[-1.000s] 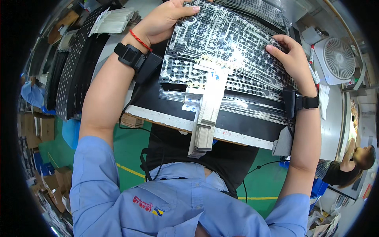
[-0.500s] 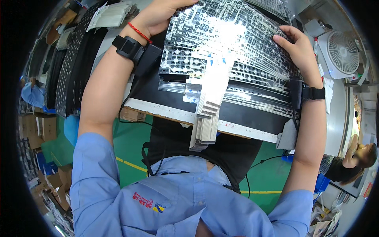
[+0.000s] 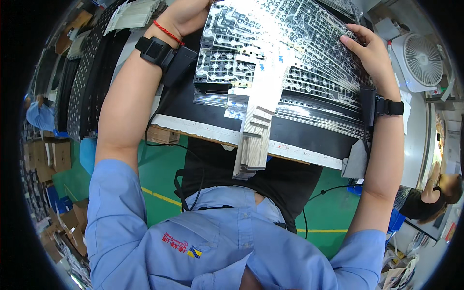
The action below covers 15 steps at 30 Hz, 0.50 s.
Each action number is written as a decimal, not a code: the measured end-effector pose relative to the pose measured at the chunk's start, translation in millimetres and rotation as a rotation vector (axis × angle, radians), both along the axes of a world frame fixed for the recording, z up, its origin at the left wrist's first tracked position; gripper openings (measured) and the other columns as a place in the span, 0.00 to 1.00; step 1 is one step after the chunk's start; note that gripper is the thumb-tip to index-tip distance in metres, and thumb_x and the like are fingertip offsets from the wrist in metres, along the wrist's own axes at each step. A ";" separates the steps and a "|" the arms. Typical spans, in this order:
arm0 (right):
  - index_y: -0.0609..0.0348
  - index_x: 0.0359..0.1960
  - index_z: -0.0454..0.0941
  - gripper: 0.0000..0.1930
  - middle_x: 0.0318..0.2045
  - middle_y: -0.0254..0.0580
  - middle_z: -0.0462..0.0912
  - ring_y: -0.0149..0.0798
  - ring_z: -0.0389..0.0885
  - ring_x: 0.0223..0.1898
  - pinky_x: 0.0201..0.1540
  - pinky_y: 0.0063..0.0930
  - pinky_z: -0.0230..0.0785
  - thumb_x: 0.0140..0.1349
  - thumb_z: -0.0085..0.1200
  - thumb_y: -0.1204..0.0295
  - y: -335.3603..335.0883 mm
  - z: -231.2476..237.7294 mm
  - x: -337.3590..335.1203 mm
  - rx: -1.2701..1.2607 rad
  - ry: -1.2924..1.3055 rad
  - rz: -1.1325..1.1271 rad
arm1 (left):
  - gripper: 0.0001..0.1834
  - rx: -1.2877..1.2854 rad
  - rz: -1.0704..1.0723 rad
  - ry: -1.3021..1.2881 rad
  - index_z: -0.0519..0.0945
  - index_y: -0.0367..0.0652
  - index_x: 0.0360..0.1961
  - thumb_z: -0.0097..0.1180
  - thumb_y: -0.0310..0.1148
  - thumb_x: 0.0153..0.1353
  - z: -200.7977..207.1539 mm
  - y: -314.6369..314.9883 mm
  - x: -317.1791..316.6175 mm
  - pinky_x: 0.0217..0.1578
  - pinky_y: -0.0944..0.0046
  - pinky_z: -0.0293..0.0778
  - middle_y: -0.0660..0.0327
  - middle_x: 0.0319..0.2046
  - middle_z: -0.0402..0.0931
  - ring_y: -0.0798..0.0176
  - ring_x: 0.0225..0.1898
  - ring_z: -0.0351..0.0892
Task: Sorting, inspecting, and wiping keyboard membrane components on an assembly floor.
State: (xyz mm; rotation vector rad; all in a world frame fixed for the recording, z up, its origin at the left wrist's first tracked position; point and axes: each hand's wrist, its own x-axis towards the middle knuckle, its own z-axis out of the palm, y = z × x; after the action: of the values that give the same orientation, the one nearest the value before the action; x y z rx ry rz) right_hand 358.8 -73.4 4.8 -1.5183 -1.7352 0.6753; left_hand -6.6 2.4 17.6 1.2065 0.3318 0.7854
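So on my feed I've got the left hand [image 3: 193, 17] up at the left side of a fanned stack of patterned sheets [image 3: 309, 43], but its fingertips run out of view at the top, so I can't tell if it's pinching anything. My right hand [image 3: 371, 50] is half curled at the other side of the stack, thumb and index at the sheet edges. Can't tell from here whether that's an actual grip or just contact.

The stack sits right between the two hands, slid into uneven steps with a lot of glare across it. Pale tails [image 3: 270, 79] with blue marks bunch up on the body side of both hands and stick out past the white table edge [image 3: 309, 157]. A grey cloth [image 3: 355, 162] lies bodyward of the right hand, and a white fan [image 3: 422, 58] stands just to that hand's right.
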 end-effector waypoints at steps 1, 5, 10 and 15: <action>0.67 0.55 0.79 0.23 0.42 0.37 0.85 0.26 0.80 0.42 0.46 0.19 0.72 0.62 0.68 0.68 0.0 1.1 -0.3 0.002 0.000 0.002 | 0.23 -0.011 -0.023 -0.047 0.69 0.30 0.65 0.49 0.24 0.70 3.0 -1.1 -0.2 0.56 0.65 0.76 0.53 0.57 0.78 0.64 0.54 0.81; 0.67 0.54 0.79 0.22 0.41 0.36 0.85 0.25 0.80 0.41 0.45 0.19 0.72 0.63 0.67 0.67 1.0 1.1 5.7 -0.028 0.042 -0.024 | 0.23 0.015 -0.053 -0.017 0.69 0.29 0.65 0.50 0.29 0.73 -8.1 9.5 -6.1 0.58 0.63 0.75 0.53 0.58 0.78 0.63 0.55 0.80; 0.66 0.53 0.80 0.21 0.40 0.34 0.85 0.24 0.80 0.40 0.45 0.17 0.71 0.62 0.68 0.67 7.4 -4.6 11.1 -0.015 0.014 0.008 | 0.22 -0.005 -0.016 -0.031 0.70 0.29 0.65 0.49 0.29 0.73 -5.9 8.0 -6.1 0.58 0.63 0.75 0.53 0.58 0.78 0.62 0.55 0.80; 0.64 0.52 0.80 0.19 0.41 0.34 0.86 0.23 0.80 0.40 0.45 0.17 0.71 0.63 0.67 0.67 5.2 -1.0 10.6 -0.053 0.066 0.010 | 0.24 0.055 -0.047 0.013 0.69 0.28 0.65 0.50 0.29 0.72 -7.7 10.9 -9.2 0.58 0.63 0.75 0.52 0.59 0.77 0.62 0.56 0.79</action>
State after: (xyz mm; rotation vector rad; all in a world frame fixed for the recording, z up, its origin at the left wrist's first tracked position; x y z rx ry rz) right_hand 369.4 -68.2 3.9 -1.5067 -1.6892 0.7733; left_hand -15.8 13.4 9.9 1.2669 0.2928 0.7503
